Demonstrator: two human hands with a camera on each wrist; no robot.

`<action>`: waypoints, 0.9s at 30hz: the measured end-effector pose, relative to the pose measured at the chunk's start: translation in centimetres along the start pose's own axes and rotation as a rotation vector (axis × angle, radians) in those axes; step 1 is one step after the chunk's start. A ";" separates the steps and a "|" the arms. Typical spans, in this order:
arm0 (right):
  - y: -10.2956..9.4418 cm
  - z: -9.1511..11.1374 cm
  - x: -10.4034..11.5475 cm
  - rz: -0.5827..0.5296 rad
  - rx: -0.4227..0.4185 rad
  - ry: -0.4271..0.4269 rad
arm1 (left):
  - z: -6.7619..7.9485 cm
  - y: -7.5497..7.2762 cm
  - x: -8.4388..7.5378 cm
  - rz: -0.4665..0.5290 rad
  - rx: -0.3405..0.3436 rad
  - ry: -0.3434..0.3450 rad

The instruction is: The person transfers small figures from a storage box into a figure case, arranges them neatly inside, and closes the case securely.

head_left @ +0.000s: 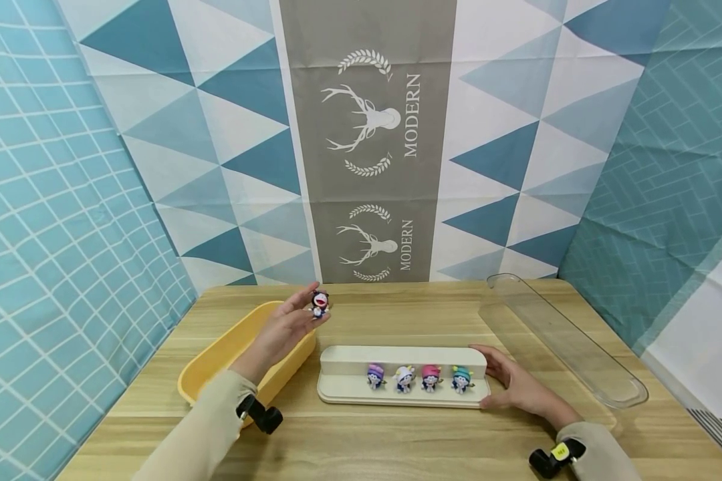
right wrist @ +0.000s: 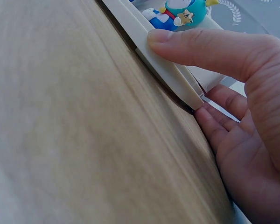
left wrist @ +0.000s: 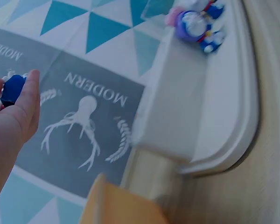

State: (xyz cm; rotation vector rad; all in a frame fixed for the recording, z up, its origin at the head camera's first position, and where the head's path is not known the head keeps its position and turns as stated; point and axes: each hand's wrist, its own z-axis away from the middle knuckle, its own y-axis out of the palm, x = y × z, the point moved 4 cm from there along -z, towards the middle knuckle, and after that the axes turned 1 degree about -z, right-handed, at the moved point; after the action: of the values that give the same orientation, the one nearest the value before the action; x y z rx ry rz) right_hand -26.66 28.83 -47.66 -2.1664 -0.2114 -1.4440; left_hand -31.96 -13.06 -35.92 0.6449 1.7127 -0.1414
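My left hand (head_left: 281, 329) pinches a small dark-blue cartoon figurine (head_left: 319, 304) with an open red mouth, raised over the inner edge of a yellow bin (head_left: 216, 344). In the left wrist view its blue back (left wrist: 13, 89) shows between thumb and fingers. A cream stepped display base (head_left: 343, 389) lies on the table. On its lower step stands a row of figurines with purple (head_left: 376, 375), white (head_left: 404, 379), pink (head_left: 430, 378) and teal (head_left: 461, 379) hats. My right hand (head_left: 514, 384) grips the base's right end, thumb (right wrist: 161, 37) on the front rim and fingers behind.
A long clear plastic cover (head_left: 568, 341) lies at the right of the wooden table (head_left: 361, 444). Patterned cloth (head_left: 373, 133) hangs behind the table, with blue checked cloth (head_left: 48, 220) on the left. Each wrist wears a small black camera.
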 end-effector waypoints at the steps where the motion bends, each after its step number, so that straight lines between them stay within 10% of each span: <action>1: 0.0 0.0 0.0 0.001 0.000 0.001 | 0.1 0.2 0.3 0.000 -0.004 0.002; 27: -0.1 0.0 0.0 -0.002 -0.003 -0.009 | 1.9 2.2 6.2 -0.081 -0.084 -0.083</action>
State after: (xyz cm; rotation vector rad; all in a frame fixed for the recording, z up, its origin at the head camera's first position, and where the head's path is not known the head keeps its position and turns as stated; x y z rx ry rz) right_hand -26.68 28.90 -47.64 -2.1761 -0.2140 -1.4368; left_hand -29.86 -9.97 -41.64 0.5012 1.6562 -0.1509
